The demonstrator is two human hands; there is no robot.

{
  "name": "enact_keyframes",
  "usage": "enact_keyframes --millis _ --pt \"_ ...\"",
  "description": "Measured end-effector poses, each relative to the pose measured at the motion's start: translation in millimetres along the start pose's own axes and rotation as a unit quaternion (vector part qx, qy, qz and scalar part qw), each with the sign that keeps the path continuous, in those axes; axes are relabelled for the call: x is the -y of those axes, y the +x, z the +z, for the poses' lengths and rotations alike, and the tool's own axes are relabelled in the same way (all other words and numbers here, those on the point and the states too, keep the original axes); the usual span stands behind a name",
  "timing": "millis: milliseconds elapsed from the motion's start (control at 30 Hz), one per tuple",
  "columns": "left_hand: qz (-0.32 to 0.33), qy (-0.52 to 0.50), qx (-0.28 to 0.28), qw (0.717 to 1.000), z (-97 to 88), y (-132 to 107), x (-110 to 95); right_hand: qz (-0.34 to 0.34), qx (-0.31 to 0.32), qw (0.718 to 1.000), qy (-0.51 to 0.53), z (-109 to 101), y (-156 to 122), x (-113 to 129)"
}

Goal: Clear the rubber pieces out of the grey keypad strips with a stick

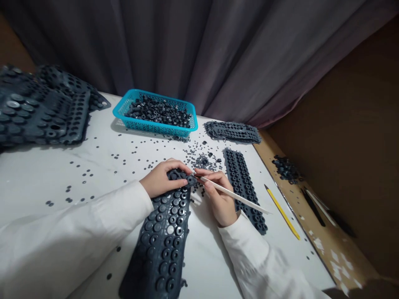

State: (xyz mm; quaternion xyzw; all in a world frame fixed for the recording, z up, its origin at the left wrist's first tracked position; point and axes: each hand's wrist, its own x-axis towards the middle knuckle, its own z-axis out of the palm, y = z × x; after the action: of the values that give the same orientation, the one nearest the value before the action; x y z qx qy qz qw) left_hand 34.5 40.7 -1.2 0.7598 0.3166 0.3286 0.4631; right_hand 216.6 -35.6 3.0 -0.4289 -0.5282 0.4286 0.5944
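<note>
My left hand (163,178) is closed on the far end of a dark rubber sheet (166,232), thumb and fingers pinching it. Rows of round, ring-like moulded parts cover the sheet, many with a hole in the middle. In my right hand (222,199) is a slim white pen-like tool (237,196), gripped like a pencil. Its dark thin tip meets the sheet's edge beside my left fingertips; the exact contact is too small to tell. Small dark discs lie scattered on the white table around both hands.
A blue basket (156,124) full of small dark rubber parts stands behind. More rubber sheets lie at the left (40,112), the back right (232,132) and the right (245,187). A yellow pencil-like tool (282,212) and a pile of dark bits (285,168) are farther right.
</note>
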Motion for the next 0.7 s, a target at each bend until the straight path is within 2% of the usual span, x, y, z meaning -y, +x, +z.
enact_keyframes --millis 167,333,433,600,700 --pt "0.008 0.009 -0.012 1.000 1.7 -0.7 -1.0 0.005 -0.005 1.000 0.013 1.5 -1.7 -0.9" --pt "0.071 0.059 -0.031 0.995 3.1 -0.9 -7.2 0.038 -0.022 0.995 0.084 5.4 1.5 -2.9" --pt "0.090 0.118 -0.074 0.986 -0.1 2.1 -10.0 0.025 -0.037 0.995 0.088 7.6 7.3 -2.4" --pt "0.064 0.211 -0.146 0.964 -18.3 10.2 -10.9 -0.033 -0.062 0.997 0.027 5.4 12.9 3.3" --pt "0.050 0.292 -0.146 0.944 -36.9 10.0 -27.8 -0.063 -0.054 0.996 -0.041 2.1 8.7 12.0"
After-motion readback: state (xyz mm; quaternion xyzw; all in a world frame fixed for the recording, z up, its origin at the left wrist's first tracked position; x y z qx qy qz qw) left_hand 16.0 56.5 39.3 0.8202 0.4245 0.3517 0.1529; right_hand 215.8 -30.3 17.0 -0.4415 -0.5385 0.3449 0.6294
